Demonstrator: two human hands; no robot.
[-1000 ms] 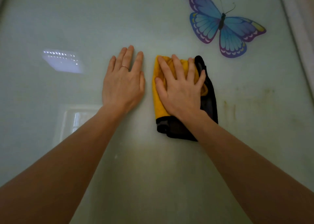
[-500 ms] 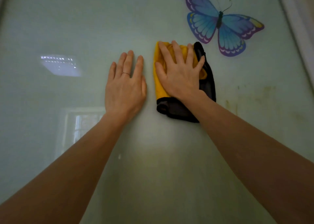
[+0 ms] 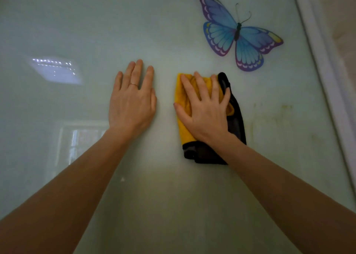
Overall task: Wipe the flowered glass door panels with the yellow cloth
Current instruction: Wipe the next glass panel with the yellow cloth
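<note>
A pale frosted glass door panel (image 3: pixel 77 167) fills the view. The folded yellow cloth (image 3: pixel 184 130), with a dark grey and black side, lies flat against the glass at centre right. My right hand (image 3: pixel 206 111) presses on it with spread, straight fingers. My left hand (image 3: pixel 133 101), a ring on one finger, rests flat on the bare glass just left of the cloth, fingers straight and together. The two hands are a small gap apart.
A blue and purple butterfly sticker (image 3: pixel 237 30) sits on the glass above and right of the cloth. Brownish smudges (image 3: pixel 273 117) mark the glass right of the cloth. The white door frame (image 3: pixel 325 61) runs down the right edge.
My right hand slid the cloth up toward the butterfly, then back down and slightly right. My left hand stayed flat on the glass, nearly unmoved.
</note>
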